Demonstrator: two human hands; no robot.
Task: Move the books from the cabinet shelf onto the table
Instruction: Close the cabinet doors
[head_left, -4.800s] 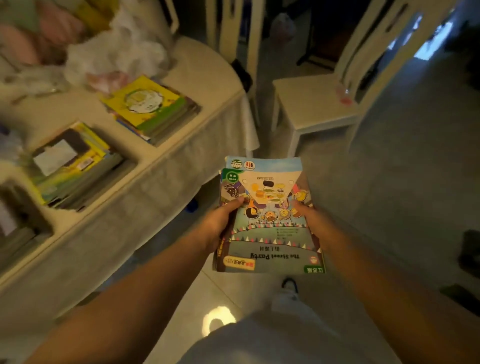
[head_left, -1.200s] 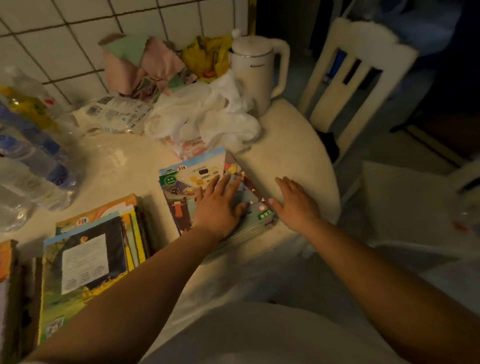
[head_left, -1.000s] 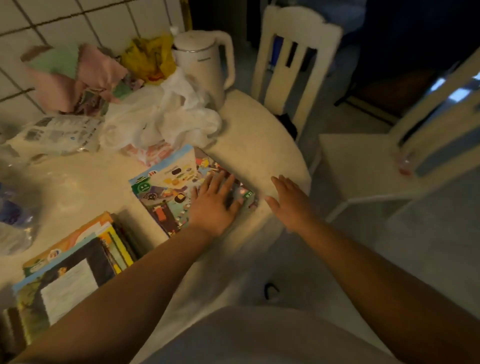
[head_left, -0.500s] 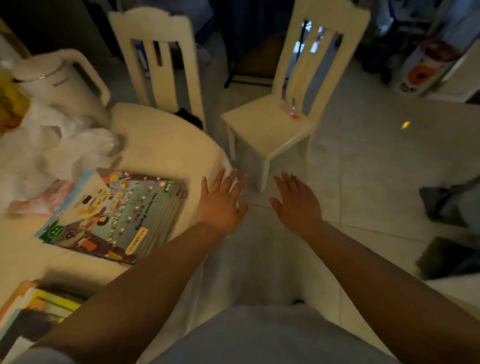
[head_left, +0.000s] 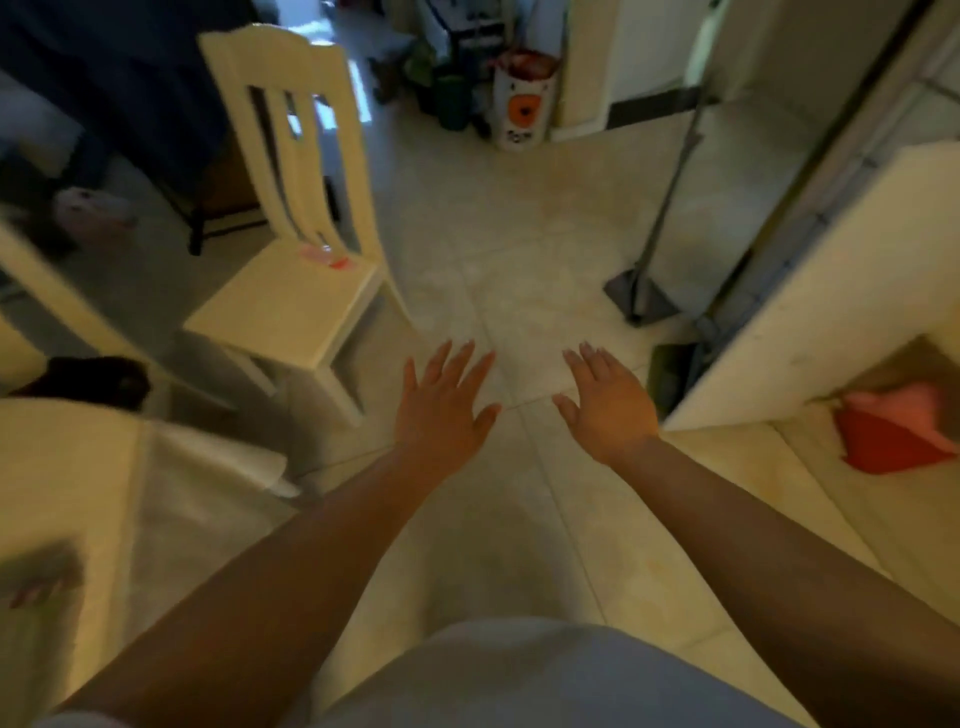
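Note:
Both my hands hang out in front of me over the tiled floor, fingers spread and holding nothing. My left hand (head_left: 441, 410) is just right of the table's corner. My right hand (head_left: 608, 405) is left of a cream cabinet (head_left: 810, 291). The table (head_left: 67, 467), covered in a pale cloth, fills the lower left; a blurred dark corner of a book (head_left: 41, 577) shows at its left edge. No other book is visible. An open cabinet compartment holds a red and pink object (head_left: 893, 431).
A cream chair (head_left: 291, 291) stands left of centre beside the table. A long-handled dustpan (head_left: 644, 296) leans by the cabinet. A white bin with an orange print (head_left: 522, 104) and dark items stand at the far end of the floor.
The stack of books was laid on the table and both hands let go. The view has swung right, away from the table toward the floor and cabinet; the hands moved with it.

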